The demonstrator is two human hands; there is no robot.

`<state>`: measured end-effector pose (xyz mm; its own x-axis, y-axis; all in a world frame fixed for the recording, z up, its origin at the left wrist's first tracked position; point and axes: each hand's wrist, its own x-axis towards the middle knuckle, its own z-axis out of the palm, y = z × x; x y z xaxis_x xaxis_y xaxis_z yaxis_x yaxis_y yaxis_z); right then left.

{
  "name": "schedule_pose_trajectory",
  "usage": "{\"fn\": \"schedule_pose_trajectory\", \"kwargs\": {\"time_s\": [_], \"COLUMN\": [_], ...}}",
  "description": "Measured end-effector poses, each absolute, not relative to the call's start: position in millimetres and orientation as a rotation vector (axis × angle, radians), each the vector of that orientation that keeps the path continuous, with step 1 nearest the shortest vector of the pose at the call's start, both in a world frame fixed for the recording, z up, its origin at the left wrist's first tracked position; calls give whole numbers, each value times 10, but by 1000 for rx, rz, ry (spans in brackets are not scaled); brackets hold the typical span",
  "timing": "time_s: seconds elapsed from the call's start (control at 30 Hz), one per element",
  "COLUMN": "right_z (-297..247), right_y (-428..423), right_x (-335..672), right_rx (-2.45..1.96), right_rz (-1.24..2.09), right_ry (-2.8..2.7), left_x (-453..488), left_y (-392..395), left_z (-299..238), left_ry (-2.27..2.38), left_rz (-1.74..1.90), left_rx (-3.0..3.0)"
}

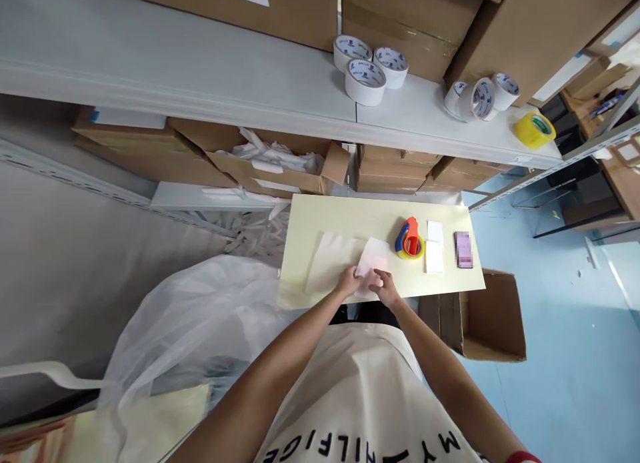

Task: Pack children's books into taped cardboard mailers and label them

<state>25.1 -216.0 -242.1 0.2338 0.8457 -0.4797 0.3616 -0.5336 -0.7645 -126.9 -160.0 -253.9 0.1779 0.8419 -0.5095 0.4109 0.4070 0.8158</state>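
Both my hands meet at the near edge of a pale yellow table [320, 216]. My left hand [349, 281] and my right hand [384, 287] pinch the near edge of a small pinkish-white packet [373, 257]. The packet lies partly over a larger flat white bag [333, 259]. To the right of my hands stands an orange and yellow tape dispenser [409, 239]. Beyond it lie two small white cards [434, 248] and a phone [463, 249].
An open cardboard box [493, 316] sits on the blue floor at the right of the table. A large clear plastic bag [200, 323] bulges at the left. White tape rolls [367, 66] and a yellow roll [534, 129] rest on the shelf behind, among cardboard boxes.
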Motion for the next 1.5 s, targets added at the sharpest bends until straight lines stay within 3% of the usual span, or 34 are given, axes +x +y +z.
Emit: {"fn": "schedule_pose_trajectory", "kwargs": {"time_s": [0.17,0.5,0.7,0.87,1.1,1.5], "right_z": [-2524,-2657,-2644,-2475,-2193,-2523], "right_y": [-2363,-2348,-2311,-2259,-2215,-2170], "right_x": [288,233,162,264,331,-81], "right_rx": [-2215,-2204,-2089,-1816,-1796,-2044], "right_rz": [1134,1124,1116,1329,1409,1190], "right_ry": [-1053,-1082,-742,-502,-704,-1090], "left_x": [-1304,-1281,-1251,-1172,-932,-1380], "left_y": [-1590,-1622,-1655,-1696,-1807,-1813], "left_z": [-2616,-2497,-2591,-2694,-2700,-2686], "left_ry": [1577,1672,1485,1464,1335,1386], "left_rz": [343,406,363,408,540,627], "left_rx": [1379,1671,1606,1479,1284,1060]}}
